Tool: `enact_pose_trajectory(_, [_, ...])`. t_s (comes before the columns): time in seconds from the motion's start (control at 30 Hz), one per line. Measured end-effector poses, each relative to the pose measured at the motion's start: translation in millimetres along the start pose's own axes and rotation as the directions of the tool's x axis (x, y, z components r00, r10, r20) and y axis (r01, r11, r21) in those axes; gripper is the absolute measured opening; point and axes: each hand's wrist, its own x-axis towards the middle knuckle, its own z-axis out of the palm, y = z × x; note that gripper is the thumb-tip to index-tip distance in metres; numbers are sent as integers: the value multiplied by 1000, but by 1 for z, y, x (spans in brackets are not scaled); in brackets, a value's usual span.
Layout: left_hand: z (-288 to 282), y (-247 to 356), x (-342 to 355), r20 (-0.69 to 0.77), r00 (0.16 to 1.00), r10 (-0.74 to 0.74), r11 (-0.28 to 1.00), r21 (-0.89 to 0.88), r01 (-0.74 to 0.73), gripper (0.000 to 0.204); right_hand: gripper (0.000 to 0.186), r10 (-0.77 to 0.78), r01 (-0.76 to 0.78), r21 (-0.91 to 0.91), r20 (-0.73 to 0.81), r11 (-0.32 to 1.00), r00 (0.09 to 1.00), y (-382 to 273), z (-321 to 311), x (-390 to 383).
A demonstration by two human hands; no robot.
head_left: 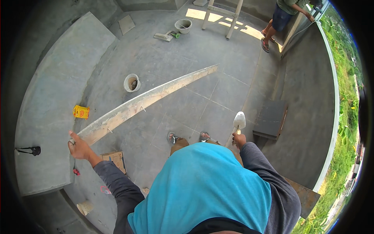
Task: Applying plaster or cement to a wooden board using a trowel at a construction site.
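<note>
My left hand (80,147) is closed round the near left end of a long, narrow wooden board (144,99). The board slants away from me to the far right, and bent nails or pegs stick out along its lower edge. Its grey upper edge looks smeared with cement. In my right hand (239,139) is a trowel (239,121), gripped by its handle with the pale blade pointing away from me. A stack of dark grey tiles (270,119) lies just right of the trowel.
A bucket (132,83) stands beyond the board, another bucket (183,26) farther off near a float (163,36). A yellow packet (81,112) and a cardboard box (114,161) are at left. A person (281,19) stands far right by a wooden ladder-like frame (222,16).
</note>
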Motion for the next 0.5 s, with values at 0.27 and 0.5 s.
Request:
enact_pose_trajectory(0.27, [37,4,-132,581,777,-242,896,-173,408,63,29,45,-33,-152,74,988,996,-4,7,21])
enact_pose_trajectory(0.5, [2,39,-183,871,474,-130,467,-368,804,29,27,-1,8,-76,86,997,996,-5,4,30])
